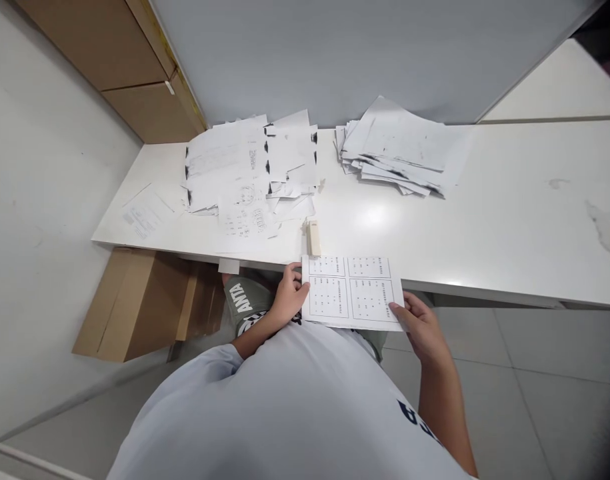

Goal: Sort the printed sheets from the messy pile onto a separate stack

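Observation:
A printed sheet [352,292] with four boxed panels lies half over the near edge of the white table [485,220]. My left hand [288,295] pinches its left edge, fingers closed on the paper. My right hand [419,325] grips the sheet's lower right corner from below, thumb on top. A small cream stapler [313,238] stands just beyond the sheet's top left corner, untouched.
A loose spread of printed papers [245,173] covers the table's back left. A second pile of sheets [399,150] lies at the back middle. A single sheet [143,213] rests at the far left. Cardboard boxes [139,303] stand under the table on the left.

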Demonstrator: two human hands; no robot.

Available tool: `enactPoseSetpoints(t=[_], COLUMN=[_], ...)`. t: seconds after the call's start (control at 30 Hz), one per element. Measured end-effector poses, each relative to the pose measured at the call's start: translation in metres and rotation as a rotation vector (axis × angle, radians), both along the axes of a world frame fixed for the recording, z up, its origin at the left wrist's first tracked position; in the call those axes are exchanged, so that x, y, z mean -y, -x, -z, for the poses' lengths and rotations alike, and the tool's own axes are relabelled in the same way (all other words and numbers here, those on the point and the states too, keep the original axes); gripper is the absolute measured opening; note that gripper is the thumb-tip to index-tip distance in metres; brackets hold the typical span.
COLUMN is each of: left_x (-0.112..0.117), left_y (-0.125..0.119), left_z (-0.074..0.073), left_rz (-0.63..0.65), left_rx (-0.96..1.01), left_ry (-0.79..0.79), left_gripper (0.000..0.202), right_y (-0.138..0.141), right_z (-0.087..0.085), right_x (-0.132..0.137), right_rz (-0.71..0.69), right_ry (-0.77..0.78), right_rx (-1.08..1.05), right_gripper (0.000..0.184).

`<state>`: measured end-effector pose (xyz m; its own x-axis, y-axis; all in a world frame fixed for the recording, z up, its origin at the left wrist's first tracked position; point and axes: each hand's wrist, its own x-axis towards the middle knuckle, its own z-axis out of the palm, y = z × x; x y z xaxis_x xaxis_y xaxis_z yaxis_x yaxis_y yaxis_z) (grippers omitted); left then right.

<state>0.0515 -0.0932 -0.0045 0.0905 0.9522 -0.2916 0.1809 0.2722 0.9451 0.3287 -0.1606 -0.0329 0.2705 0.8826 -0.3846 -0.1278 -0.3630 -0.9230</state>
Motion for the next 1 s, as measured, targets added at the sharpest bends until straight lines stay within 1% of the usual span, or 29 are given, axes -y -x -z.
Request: enactPoseSetpoints(t=[0.13,0.23,0.37,0.5,0.57,0.67,0.77,0.8,0.83,0.87,0.93,1.0], left_x=[-0.001,0.000,-0.005,-0.011,-0.013,-0.020,-0.043,-0.055,-0.068,-0.082,-0.105,-0.120], left_y=[-0.002,-0.004,-0.008,-0.012,-0.013,-0.011,-0.014,-0.017,-0.021,-0.027,-0.039,-0.048], left_z=[0.000,-0.002,-0.005,-0.006,-0.007,-0.012,-0.021,-0.025,-0.028,-0.031,-0.035,-0.035], left_rz=[0.075,0.102,0.104,0.135,0.162,0.162,0.107,0.121,0.165,0.242,0.453,0.638], left_rx=[-0.098,-0.112,-0.140,-0.228,-0.326,-0.571,-0.745,-0.772,-0.795,-0.820,-0.880,-0.934], left_ry=[-0.049,-0.073,-0.082,-0.118,-0.193,-0.416,-0.612,-0.651,-0.679,-0.699,-0.702,-0.677], left_gripper=[0.046,0.051,0.043,0.038,0.036,0.030,0.029,0.030,0.032,0.035,0.039,0.038], right_y=[-0.003,-0.005,-0.005,-0.004,-0.003,-0.003,-0.003,-0.003,-0.003,-0.003,-0.003,-0.002], right_z=[-0.001,0.000,0.000,0.000,0.000,0.000,-0.002,-0.003,-0.004,-0.005,-0.007,-0.010], right_x=[0.000,0.000,-0.003,-0.011,-0.016,-0.024,-0.031,-0.033,-0.035,-0.037,-0.040,-0.042], right_rz=[0.073,0.133,0.188,0.240,0.268,0.254,0.219,0.216,0.210,0.201,0.178,0.159], right_ry=[-0.001,0.012,0.021,0.007,-0.003,-0.028,-0.051,-0.053,-0.053,-0.049,-0.041,-0.033], right_rx=[-0.032,-0.050,-0.058,-0.029,-0.016,0.003,0.025,0.030,0.030,0.027,0.021,0.022], right_gripper=[0.044,0.044,0.043,0.040,0.040,0.039,0.038,0.038,0.038,0.038,0.038,0.037])
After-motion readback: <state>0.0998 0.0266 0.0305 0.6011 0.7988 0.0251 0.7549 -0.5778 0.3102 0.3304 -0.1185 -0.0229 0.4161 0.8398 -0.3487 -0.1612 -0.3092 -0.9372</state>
